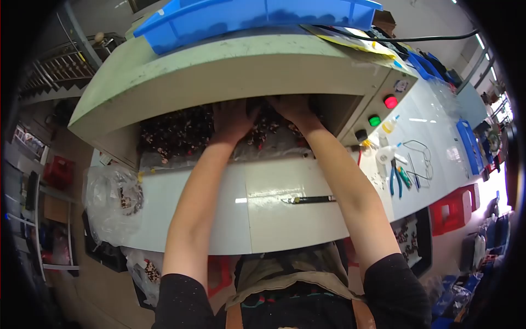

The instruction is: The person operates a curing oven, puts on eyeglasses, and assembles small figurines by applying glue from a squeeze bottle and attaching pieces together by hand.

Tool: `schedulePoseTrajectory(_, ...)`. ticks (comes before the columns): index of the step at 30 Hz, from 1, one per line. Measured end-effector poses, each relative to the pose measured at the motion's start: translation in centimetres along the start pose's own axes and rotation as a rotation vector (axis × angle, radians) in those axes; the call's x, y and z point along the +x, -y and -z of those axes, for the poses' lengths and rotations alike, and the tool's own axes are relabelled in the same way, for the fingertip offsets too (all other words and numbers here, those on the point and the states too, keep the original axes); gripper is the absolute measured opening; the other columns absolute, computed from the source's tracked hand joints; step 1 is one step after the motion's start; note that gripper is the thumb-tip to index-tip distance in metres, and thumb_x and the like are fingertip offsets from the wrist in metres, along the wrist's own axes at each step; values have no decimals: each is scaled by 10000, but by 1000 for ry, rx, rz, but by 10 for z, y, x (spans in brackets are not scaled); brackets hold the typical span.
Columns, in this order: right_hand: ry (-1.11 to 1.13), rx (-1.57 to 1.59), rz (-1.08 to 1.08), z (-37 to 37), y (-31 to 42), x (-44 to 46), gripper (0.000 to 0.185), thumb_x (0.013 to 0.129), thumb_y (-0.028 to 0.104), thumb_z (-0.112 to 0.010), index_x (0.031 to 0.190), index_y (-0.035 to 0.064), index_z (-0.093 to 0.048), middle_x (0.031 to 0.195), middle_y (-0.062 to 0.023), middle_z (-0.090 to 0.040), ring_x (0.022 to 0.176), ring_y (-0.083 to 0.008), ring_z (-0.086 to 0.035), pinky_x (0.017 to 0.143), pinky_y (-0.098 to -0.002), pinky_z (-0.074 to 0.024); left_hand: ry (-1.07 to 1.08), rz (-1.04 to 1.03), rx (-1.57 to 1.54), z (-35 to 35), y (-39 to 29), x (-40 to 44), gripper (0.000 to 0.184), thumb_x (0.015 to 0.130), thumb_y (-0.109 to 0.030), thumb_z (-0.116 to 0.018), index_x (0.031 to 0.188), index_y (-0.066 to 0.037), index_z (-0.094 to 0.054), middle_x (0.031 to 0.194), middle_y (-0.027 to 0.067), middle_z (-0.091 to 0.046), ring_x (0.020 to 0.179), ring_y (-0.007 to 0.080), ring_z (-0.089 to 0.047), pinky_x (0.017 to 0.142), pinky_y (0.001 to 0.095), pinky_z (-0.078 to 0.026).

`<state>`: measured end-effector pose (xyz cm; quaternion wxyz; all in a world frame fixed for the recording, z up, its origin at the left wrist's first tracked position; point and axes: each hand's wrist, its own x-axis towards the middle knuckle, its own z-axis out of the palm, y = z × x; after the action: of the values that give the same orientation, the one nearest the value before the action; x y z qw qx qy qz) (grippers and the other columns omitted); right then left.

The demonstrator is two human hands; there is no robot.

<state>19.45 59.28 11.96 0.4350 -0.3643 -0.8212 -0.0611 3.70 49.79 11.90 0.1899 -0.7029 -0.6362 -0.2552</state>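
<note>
White bench carried pale metal cabinet, its opening facing near edge. Small dark parts lay heaped inside, on clear plastic sheet. Left hand lay over them, thumb wide of fingers; right hand reached in beside it, fingers shadowed, spread or grip impossible to tell. Black-handled tool lay toward bench's near edge, blue-handled pliers off cabinet's right corner, clear plastic bag at bench's left edge. Blue bin sat atop cabinet.

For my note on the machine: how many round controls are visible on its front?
3: a red control, a green control below it, and a black control lowest, in a slanting row on the machine.
</note>
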Motion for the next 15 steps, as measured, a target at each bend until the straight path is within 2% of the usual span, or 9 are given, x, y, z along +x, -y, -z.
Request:
schedulePoseTrajectory(1,-9,-20,0,-6,0,6,481,822,354,-611,1194,55,-556,1206,-172,-552,1150,-367,-493,960,-500,-379,-3,-24,53,-4,-1,1,577,841,-365,-603,1328,-94,-455,1370,177,-423,1290,376,-360,1066,500,-289)
schedulePoseTrajectory(2,-142,-96,99,-16,1,7,493,832,366,-589,1225,72,-541,1208,-175,-555,1129,-375,-505,942,-522,-377,-44,-12,105,-11,-5,0,575,851,-380,-583,1323,-81,-451,1347,167,-449,1265,375,-392,1050,517,-305)
schedulePoseTrajectory(5,51,-63,40,-27,-4,-6,507,832,366,-589,1248,83,-530,1233,-169,-547,1150,-367,-495,941,-539,-370,67,-32,-2,-16,-7,-1,557,858,-371,-582,1305,-61,-462,1310,180,-480,1227,372,-434,1039,498,-328)
schedulePoseTrajectory(8,120,36,-14,-25,-3,-9,499,835,369,-584,1253,102,-534,1244,-167,-540,1175,-358,-479,954,-573,-341,75,-23,-59,-15,-7,-1,490,887,-329,-553,1276,-40,-483,1274,200,-507,1166,376,-488,1009,458,-381)
schedulePoseTrajectory(11,-36,-110,9,-41,-7,-13,499,825,364,-590,1261,126,-535,1262,-149,-536,1193,-341,-471,967,-586,-319,218,46,-118,-10,-10,6,439,910,-285,-525,1270,-36,-493,1260,206,-520,1139,370,-515,966,426,-429)
schedulePoseTrajectory(14,-117,-161,57,-20,4,-15,457,823,344,-586,1229,138,-549,1231,-139,-548,1175,-332,-483,963,-604,-307,150,-8,-108,-8,-10,8,428,922,-271,-506,1286,-46,-488,1284,207,-507,1136,367,-525,948,422,-448)
schedulePoseTrajectory(15,-65,-116,42,-9,12,-22,428,818,327,-594,1199,134,-562,1207,-135,-556,1167,-319,-489,960,-591,-314,112,-33,-97,-9,-3,10,439,917,-287,-511,1287,-52,-487,1273,204,-516,1144,366,-519,960,431,-435)
